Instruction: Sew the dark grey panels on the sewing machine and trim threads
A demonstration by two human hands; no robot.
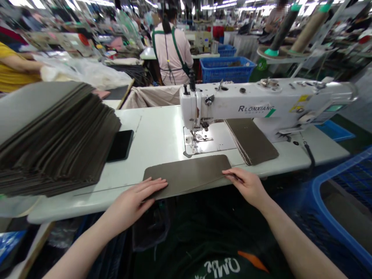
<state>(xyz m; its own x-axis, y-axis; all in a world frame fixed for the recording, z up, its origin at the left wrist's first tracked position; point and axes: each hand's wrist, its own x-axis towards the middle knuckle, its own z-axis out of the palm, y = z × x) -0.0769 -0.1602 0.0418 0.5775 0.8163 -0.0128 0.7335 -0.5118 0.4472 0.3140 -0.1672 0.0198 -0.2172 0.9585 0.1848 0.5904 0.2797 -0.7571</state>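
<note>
A flat grey-brown fabric panel [186, 174] with rounded corners lies along the front edge of the sewing table, before the machine's needle area. On its left end rests my left hand [139, 197], fingers stretched flat over the top and thumb by the near edge. My right hand [247, 186] is closed in a pinch at the panel's right end. Something small and dark shows between those fingers, too unclear to name. Right of the needle, a small stack of similar panels [254, 145] lies under the arm of the white sewing machine [226, 100].
A tall pile of folded grey-brown pieces [58, 143] fills the table's left side, with a black phone [120, 145] beside it. A blue crate [315, 193] stands at the right. Thread cones [286, 29] rise behind the machine. A co-worker [173, 50] faces away beyond the table.
</note>
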